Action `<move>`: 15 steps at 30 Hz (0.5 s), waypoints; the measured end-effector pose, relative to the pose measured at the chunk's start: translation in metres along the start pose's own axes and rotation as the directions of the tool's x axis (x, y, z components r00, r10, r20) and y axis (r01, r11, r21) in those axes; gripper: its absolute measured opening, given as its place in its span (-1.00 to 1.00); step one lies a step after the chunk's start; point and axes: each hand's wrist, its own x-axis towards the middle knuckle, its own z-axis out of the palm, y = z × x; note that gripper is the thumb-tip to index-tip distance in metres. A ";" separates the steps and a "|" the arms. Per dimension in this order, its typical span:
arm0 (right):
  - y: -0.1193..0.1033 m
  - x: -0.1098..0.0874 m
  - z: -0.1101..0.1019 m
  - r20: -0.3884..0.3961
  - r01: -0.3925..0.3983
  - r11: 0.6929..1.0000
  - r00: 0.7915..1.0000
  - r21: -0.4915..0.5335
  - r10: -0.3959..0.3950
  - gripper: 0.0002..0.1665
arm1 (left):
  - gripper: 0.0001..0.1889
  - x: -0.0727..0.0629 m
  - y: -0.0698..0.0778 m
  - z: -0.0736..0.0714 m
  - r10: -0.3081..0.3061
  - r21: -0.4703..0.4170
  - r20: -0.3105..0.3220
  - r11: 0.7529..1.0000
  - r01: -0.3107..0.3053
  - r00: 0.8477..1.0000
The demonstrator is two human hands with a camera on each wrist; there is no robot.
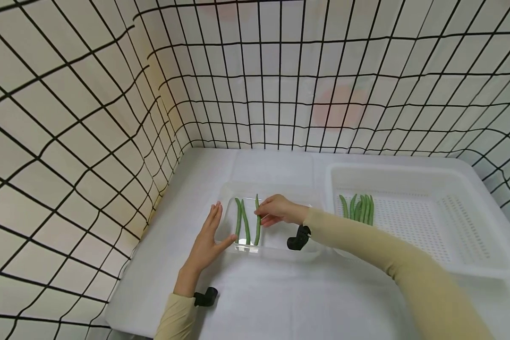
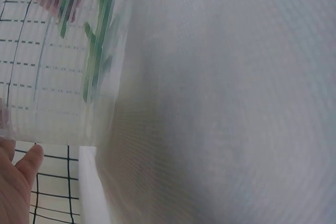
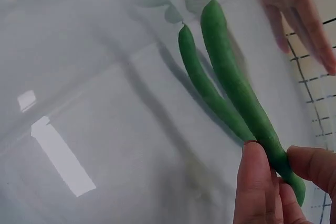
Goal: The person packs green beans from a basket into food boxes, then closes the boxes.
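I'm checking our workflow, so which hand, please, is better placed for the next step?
Probably the right hand, to release the green bean: its grip pinches it over the clear container; the left hand holds no bean.

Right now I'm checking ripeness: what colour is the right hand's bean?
That bean is green, clearest in the right wrist view.

Clear container, green beans inside, hands
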 end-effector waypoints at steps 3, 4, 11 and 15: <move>0.002 0.004 0.004 -0.018 -0.001 1.000 1.000 -0.001 0.001 -0.86 | 0.00 0.000 0.000 0.001 0.006 0.000 -0.001 1.000 -0.006 1.000; 0.002 0.005 0.004 -0.022 -0.003 1.000 1.000 -0.002 0.003 -0.87 | 0.00 0.000 -0.001 0.002 0.008 0.001 -0.001 1.000 -0.008 1.000; 0.003 0.004 0.001 -0.004 -0.014 1.000 1.000 -0.017 0.014 -0.82 | 0.00 0.000 0.001 0.001 0.006 0.005 -0.001 1.000 -0.006 1.000; 0.003 -0.005 -0.009 0.020 0.016 0.999 1.000 -0.032 -0.015 -0.74 | 0.00 -0.001 0.001 -0.001 0.013 0.010 -0.009 1.000 -0.013 1.000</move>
